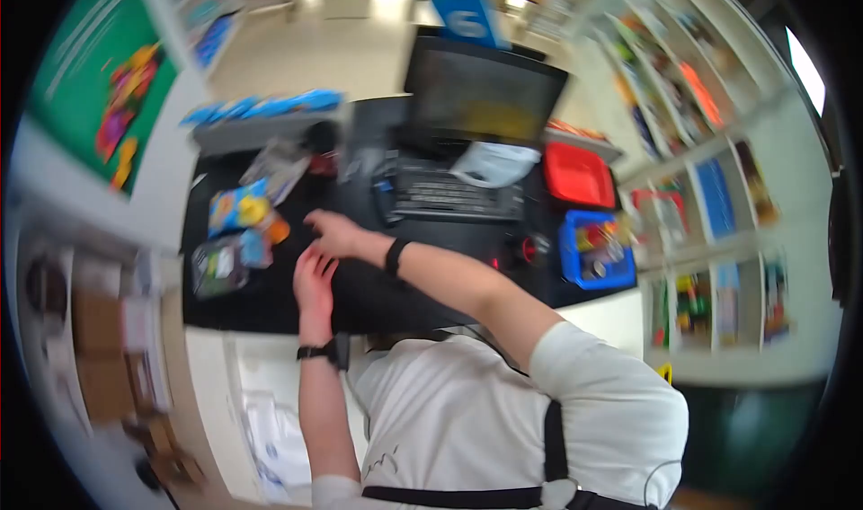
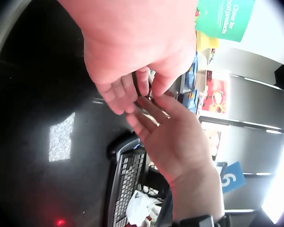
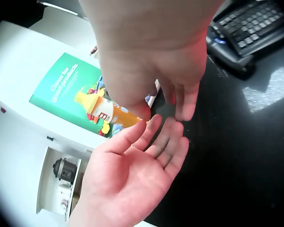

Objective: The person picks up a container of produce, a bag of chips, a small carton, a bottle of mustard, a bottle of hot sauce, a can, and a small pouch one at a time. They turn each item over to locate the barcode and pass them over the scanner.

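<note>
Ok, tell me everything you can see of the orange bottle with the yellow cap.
The orange bottle has a yellow cap on, an orange body and a pale label with red marks; it looks like plastic. It seems to stand upright near the left end of the black tabletop, beside the blue-and-yellow bag. In the right wrist view the right hand partly overlaps its lower end; whether they touch, I cannot tell.

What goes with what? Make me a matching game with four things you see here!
Things:
1. Orange labelled bottle
2. Black computer keyboard
3. Blue rectangular plastic basket
4. Flat blue sign

Clues:
A. Holds small mixed items
B. Shows the number 6
C. Has a yellow cap
D. In front of the black flat-screen monitor

Pairs: 1-C, 2-D, 3-A, 4-B
</note>
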`<state>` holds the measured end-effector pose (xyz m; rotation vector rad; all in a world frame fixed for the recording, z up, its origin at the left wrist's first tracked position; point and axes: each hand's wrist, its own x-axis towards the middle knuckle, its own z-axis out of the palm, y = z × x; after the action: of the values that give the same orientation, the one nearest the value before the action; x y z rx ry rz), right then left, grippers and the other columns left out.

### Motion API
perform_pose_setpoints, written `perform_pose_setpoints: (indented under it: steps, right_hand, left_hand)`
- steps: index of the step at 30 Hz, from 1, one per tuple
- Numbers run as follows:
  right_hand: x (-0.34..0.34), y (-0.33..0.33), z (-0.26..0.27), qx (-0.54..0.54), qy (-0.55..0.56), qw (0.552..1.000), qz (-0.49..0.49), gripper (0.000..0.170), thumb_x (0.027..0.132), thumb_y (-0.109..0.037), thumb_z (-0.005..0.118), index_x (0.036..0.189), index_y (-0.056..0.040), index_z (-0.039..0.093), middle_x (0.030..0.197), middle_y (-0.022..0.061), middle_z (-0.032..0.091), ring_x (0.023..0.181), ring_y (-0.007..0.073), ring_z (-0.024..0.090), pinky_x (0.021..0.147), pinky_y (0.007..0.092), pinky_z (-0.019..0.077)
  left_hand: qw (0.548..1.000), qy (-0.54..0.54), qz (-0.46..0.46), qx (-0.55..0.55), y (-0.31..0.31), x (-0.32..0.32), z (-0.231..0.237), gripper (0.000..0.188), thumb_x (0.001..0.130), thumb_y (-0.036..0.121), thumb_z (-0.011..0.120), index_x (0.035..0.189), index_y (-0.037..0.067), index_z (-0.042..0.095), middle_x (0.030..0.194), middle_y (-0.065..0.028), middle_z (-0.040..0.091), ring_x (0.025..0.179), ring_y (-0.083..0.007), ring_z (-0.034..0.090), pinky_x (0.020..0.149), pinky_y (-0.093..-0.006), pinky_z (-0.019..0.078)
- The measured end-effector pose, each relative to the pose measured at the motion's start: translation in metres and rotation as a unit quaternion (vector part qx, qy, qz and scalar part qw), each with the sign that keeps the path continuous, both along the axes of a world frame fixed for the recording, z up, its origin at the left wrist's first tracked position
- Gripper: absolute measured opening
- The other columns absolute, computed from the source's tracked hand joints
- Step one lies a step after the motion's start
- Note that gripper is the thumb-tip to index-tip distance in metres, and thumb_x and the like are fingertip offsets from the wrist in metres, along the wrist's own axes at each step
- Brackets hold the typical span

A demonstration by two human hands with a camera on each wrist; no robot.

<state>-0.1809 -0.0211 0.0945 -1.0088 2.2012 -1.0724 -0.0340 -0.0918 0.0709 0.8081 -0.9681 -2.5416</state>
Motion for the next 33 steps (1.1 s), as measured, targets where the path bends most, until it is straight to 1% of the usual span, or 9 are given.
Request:
perform_pose_setpoints:
  steps: [4, 7, 9, 11, 20, 23, 26, 28, 33]
  right_hand:
    - [0.003, 0.097, -0.024, 0.065, -0.058, 0.994, -0.060, 0.061, 0.083, -0.025, 0.078, 0.136, -0.0024, 0.058, 0.118, 0.0204, 0.071, 0.111, 0.0362, 0.069, 0.095, 0.0429, 0.0556]
    - [0.009, 0.168, -0.034, 0.062, -0.083, 0.989, -0.109, 0.053, 0.085, -0.027, 0.074, 0.130, -0.0009, 0.062, 0.102, 0.0180, 0.074, 0.084, 0.0288, 0.073, 0.076, 0.0386, 0.0588]
    - [0.020, 0.215, -0.006, 0.032, -0.263, 0.945, -0.194, 0.047, 0.087, -0.027, 0.074, 0.125, -0.0015, 0.066, 0.088, 0.0107, 0.072, 0.071, 0.0183, 0.069, 0.064, 0.0328, 0.0559]
    - [0.032, 0.259, 0.000, 0.006, -0.285, 0.936, -0.207, 0.039, 0.093, -0.025, 0.072, 0.123, -0.0013, 0.066, 0.091, 0.0071, 0.071, 0.076, 0.0121, 0.066, 0.066, 0.0274, 0.0555]
    - [0.105, 0.434, 0.006, -0.113, -0.330, 0.850, -0.394, 0.031, 0.095, -0.023, 0.071, 0.120, -0.0041, 0.070, 0.094, 0.0049, 0.072, 0.080, 0.0132, 0.068, 0.071, 0.0275, 0.0566]
    - [0.112, 0.486, 0.001, -0.155, -0.280, 0.812, -0.488, 0.035, 0.090, -0.026, 0.073, 0.116, -0.0018, 0.071, 0.095, 0.0085, 0.074, 0.081, 0.0169, 0.070, 0.071, 0.0321, 0.0581]
    - [0.104, 0.529, 0.010, -0.056, -0.134, 0.790, -0.595, 0.034, 0.090, -0.019, 0.074, 0.119, -0.0016, 0.070, 0.097, 0.0093, 0.074, 0.089, 0.0158, 0.070, 0.076, 0.0311, 0.0576]
    - [0.094, 0.554, 0.015, -0.045, -0.046, 0.731, -0.679, 0.041, 0.086, -0.017, 0.075, 0.123, -0.0002, 0.067, 0.105, 0.0145, 0.073, 0.093, 0.0217, 0.071, 0.082, 0.0347, 0.0574]
    - [0.034, 0.606, 0.023, -0.035, 0.068, 0.685, -0.724, 0.053, 0.084, -0.018, 0.076, 0.132, -0.0004, 0.060, 0.123, 0.0194, 0.066, 0.099, 0.0297, 0.071, 0.087, 0.0385, 0.0566]
  left_hand:
    - [0.984, -0.027, -0.175, 0.012, 0.046, -0.007, -0.006, 0.029, 0.105, 0.017, 0.055, 0.130, 0.004, 0.059, 0.124, -0.0104, 0.067, 0.113, -0.0237, 0.066, 0.095, -0.0402, 0.0539]
    - [0.961, -0.051, -0.271, 0.003, 0.080, -0.026, -0.001, 0.028, 0.105, 0.018, 0.056, 0.129, 0.004, 0.060, 0.121, -0.0098, 0.068, 0.112, -0.0232, 0.066, 0.094, -0.0393, 0.0537]
    - [0.938, -0.057, -0.340, -0.025, 0.110, -0.043, 0.014, 0.027, 0.105, 0.019, 0.057, 0.127, 0.005, 0.061, 0.119, -0.0098, 0.069, 0.112, -0.0231, 0.067, 0.094, -0.0386, 0.0540]
    - [0.919, -0.059, -0.388, -0.046, 0.139, -0.059, 0.024, 0.027, 0.105, 0.019, 0.057, 0.127, 0.005, 0.062, 0.118, -0.0097, 0.069, 0.111, -0.0230, 0.067, 0.094, -0.0383, 0.0541]
    - [0.742, -0.022, -0.658, -0.122, 0.281, -0.101, 0.059, 0.026, 0.106, 0.017, 0.056, 0.127, 0.002, 0.061, 0.122, -0.0135, 0.068, 0.112, -0.0221, 0.068, 0.097, -0.0342, 0.0540]
    - [0.680, -0.002, -0.722, -0.131, 0.338, -0.112, 0.072, 0.027, 0.106, 0.016, 0.057, 0.128, 0.001, 0.061, 0.124, -0.0140, 0.068, 0.115, -0.0225, 0.067, 0.100, -0.0349, 0.0533]
    - [0.640, 0.034, -0.756, -0.135, 0.396, -0.129, 0.080, 0.031, 0.105, 0.014, 0.059, 0.133, 0.000, 0.059, 0.129, -0.0140, 0.065, 0.120, -0.0231, 0.065, 0.105, -0.0346, 0.0512]
    - [0.648, 0.086, -0.739, -0.162, 0.432, -0.143, 0.084, 0.035, 0.104, 0.014, 0.060, 0.136, 0.000, 0.057, 0.135, -0.0141, 0.062, 0.126, -0.0237, 0.061, 0.108, -0.0347, 0.0485]
    - [0.669, 0.092, -0.707, -0.207, 0.510, -0.200, 0.072, 0.052, 0.096, 0.007, 0.061, 0.146, 0.000, 0.048, 0.146, -0.0149, 0.054, 0.138, -0.0247, 0.051, 0.109, -0.0349, 0.0457]
